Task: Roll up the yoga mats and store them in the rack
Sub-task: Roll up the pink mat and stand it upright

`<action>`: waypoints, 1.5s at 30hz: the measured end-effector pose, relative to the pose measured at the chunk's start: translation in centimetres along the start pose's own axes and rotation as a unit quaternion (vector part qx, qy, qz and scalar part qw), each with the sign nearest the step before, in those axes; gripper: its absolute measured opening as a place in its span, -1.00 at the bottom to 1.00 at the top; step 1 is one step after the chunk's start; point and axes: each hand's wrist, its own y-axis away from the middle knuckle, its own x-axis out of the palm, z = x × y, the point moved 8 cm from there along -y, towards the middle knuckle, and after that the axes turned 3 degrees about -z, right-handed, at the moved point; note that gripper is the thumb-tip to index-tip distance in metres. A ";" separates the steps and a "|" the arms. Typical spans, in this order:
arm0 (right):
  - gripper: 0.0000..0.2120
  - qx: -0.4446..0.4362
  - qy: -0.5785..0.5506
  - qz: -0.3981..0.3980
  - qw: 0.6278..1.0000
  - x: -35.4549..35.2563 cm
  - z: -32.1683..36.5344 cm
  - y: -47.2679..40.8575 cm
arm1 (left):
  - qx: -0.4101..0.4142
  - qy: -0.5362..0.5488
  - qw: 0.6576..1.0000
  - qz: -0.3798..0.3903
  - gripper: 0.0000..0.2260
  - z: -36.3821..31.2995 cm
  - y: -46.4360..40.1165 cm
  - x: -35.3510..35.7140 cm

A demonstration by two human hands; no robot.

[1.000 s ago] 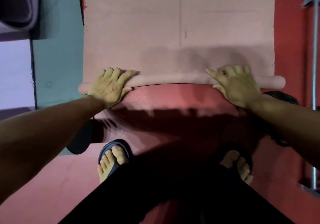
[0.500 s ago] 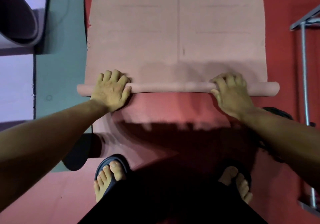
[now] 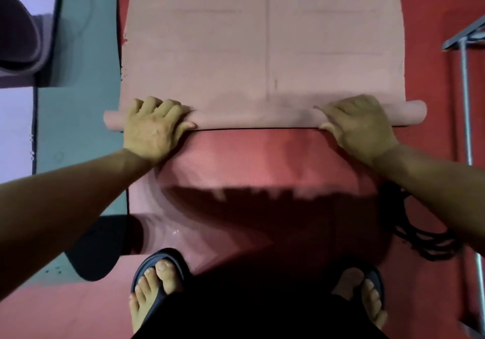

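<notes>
A pale pink yoga mat [image 3: 262,45] lies flat ahead of me, its near end wound into a thin roll [image 3: 257,118] that spans the width. My left hand [image 3: 153,129] grips the roll near its left end, fingers curled over the top. My right hand [image 3: 359,126] grips it near the right end in the same way. Under the pink mat lies a red mat [image 3: 262,160], bare between the roll and my feet.
A teal mat [image 3: 78,118] lies to the left, with a partly rolled purple mat [image 3: 21,31] at the upper left. A metal rack frame [image 3: 465,81] stands at the right edge. A black corded strap [image 3: 420,233] lies by my right arm. My sandalled feet [image 3: 157,283] stand on the red floor.
Both hands have gone from lying fairly flat on the roll to curling over it. The roll has moved a little away from my feet, uncovering more of the red mat.
</notes>
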 end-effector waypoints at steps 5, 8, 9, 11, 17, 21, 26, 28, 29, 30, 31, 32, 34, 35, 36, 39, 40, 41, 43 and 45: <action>-0.40 0.094 -0.010 0.091 0.991 1.8 0.0 -0.9 | -0.108 0.090 0.989 0.049 -0.60 0.3 -1.3 2.0; -0.13 0.091 0.001 0.149 0.985 2.3 -1.4 -2.8 | -0.061 0.087 0.989 0.104 -0.34 1.4 -3.2 2.8; -0.11 0.073 -0.002 0.154 0.985 2.1 -1.5 -3.6 | -0.044 0.082 0.988 0.126 -0.26 1.7 -3.7 3.1; -0.23 0.040 -0.029 0.139 0.989 1.7 -1.8 -4.8 | -0.015 0.081 0.982 0.168 -0.22 2.0 -4.8 3.6; -0.51 0.059 -0.104 0.092 0.989 -0.3 -1.8 -4.4 | -0.013 0.145 0.982 0.116 -0.32 2.4 -4.0 1.4; -0.39 0.054 -0.132 0.126 0.982 -1.0 0.3 -0.7 | 0.015 0.164 0.973 0.160 -0.35 0.6 0.1 0.4; -0.39 0.021 -0.117 0.160 0.980 0.1 2.6 5.7 | 0.048 0.175 0.962 0.205 -0.37 -2.0 5.6 0.4; -0.40 0.007 -0.102 0.153 0.983 0.6 2.7 6.0 | 0.061 0.121 0.973 0.186 -0.37 -2.5 6.0 0.6; -0.41 -0.008 -0.093 0.143 0.985 0.5 2.8 5.7 | 0.060 0.096 0.977 0.178 -0.38 -2.6 5.6 0.4; -0.41 -0.026 -0.085 0.130 0.988 0.5 2.9 5.3 | 0.062 0.082 0.980 0.168 -0.38 -2.6 5.1 0.2; -0.40 -0.042 -0.077 0.118 0.989 0.4 2.8 4.8 | 0.066 0.083 0.981 0.162 -0.36 -2.4 4.5 0.0; -0.35 -0.056 -0.073 0.109 0.990 0.4 2.5 4.2 | 0.074 0.095 0.981 0.154 -0.33 -2.0 3.8 0.0; -0.23 -0.074 -0.077 0.089 0.990 0.1 1.9 2.7 | 0.097 0.145 0.972 0.160 -0.27 -1.4 2.1 0.1; -0.21 -0.089 -0.084 0.073 0.990 -0.3 1.8 1.9 | 0.100 0.183 0.962 0.176 -0.27 -1.0 1.2 0.4; -0.24 -0.109 -0.090 0.056 0.988 -0.6 1.9 1.1 | 0.097 0.226 0.948 0.201 -0.30 -0.8 0.4 0.7; -0.42 -0.169 -0.085 0.052 0.981 -0.8 2.6 0.1 | 0.108 0.239 0.941 0.212 -0.38 -0.9 -0.3 0.7; -0.47 -0.171 -0.080 0.062 0.980 -0.7 2.7 0.4 | 0.104 0.224 0.949 0.196 -0.35 -0.7 -0.3 0.4; -0.50 -0.151 -0.075 0.063 0.984 -0.9 2.4 0.7 | 0.084 0.202 0.960 0.175 -0.31 -0.3 -0.4 0.1; -0.58 -0.051 -0.060 0.025 0.997 -1.6 1.5 1.3 | 0.014 0.141 0.977 0.161 -0.26 0.5 -0.7 -0.2; -0.67 0.051 -0.039 -0.013 0.998 -2.3 1.8 2.2 | -0.069 0.086 0.974 0.198 -0.37 1.3 -1.0 1.2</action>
